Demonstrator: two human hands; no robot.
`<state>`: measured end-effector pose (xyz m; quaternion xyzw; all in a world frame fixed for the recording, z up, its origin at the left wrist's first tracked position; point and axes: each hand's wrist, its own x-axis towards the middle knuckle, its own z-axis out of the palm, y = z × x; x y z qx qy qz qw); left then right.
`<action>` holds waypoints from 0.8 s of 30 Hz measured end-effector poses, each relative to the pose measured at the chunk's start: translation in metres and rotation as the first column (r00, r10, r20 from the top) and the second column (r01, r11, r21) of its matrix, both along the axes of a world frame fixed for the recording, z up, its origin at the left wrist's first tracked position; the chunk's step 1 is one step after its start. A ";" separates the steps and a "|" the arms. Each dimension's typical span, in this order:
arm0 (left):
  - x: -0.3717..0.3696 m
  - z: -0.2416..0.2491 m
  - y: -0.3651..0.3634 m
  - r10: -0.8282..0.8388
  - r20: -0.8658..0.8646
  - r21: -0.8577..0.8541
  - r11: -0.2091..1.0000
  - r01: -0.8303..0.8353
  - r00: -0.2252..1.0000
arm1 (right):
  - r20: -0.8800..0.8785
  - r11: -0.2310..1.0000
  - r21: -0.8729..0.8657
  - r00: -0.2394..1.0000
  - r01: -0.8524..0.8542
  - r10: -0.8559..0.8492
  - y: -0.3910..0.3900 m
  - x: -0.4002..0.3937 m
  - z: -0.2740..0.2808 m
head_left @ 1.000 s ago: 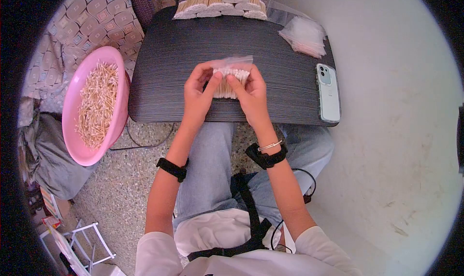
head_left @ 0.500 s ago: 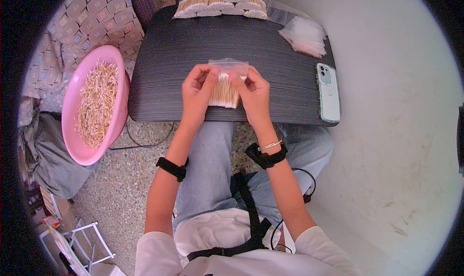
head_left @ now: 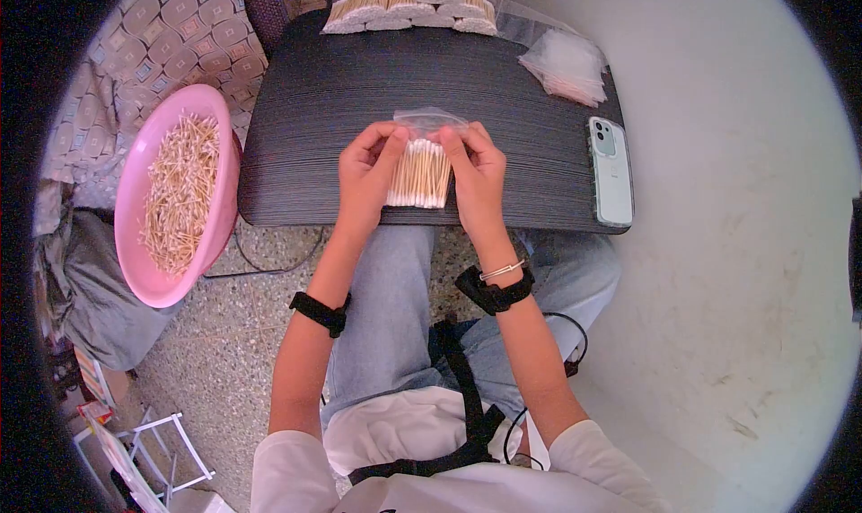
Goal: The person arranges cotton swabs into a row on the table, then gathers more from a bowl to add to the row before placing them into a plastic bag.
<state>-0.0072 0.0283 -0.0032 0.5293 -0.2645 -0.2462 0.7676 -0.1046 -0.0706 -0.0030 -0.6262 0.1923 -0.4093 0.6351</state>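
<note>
A clear zip bag (head_left: 429,118) filled with cotton swabs (head_left: 418,173) is held up over the near part of the black table (head_left: 314,109). The swabs lie side by side, upright in the bag, their white tips at top and bottom. My left hand (head_left: 366,163) pinches the bag's upper left edge between thumb and fingers. On the upper right edge, my right hand (head_left: 478,164) grips in the same way. Above the thumbs the clear top strip of the bag sticks out.
A pink tub (head_left: 130,199) of loose cotton swabs stands left of the table. Several filled swab bags (head_left: 413,8) are stacked at the back. Flat clear bags (head_left: 566,64) lie at the back right, with a white phone (head_left: 612,172) near the right edge beside the wall.
The bag has shifted slightly right and down, and the swabs show more plainly and evenly. My right hand has moved a little to the right. Both hands keep their hold.
</note>
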 end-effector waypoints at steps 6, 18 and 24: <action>0.002 0.002 0.004 -0.047 -0.030 0.035 0.998 0.048 0.998 | 0.006 1.000 0.008 1.000 -0.016 0.016 0.000 0.000 0.001; 0.001 0.001 0.000 -0.080 0.104 0.010 0.997 0.080 0.991 | 0.036 0.998 0.065 0.999 -0.011 0.009 0.000 0.003 -0.004; 0.003 -0.002 0.001 -0.078 0.125 0.012 0.997 0.077 0.989 | -0.004 0.999 0.035 1.000 -0.006 0.006 -0.001 0.002 -0.005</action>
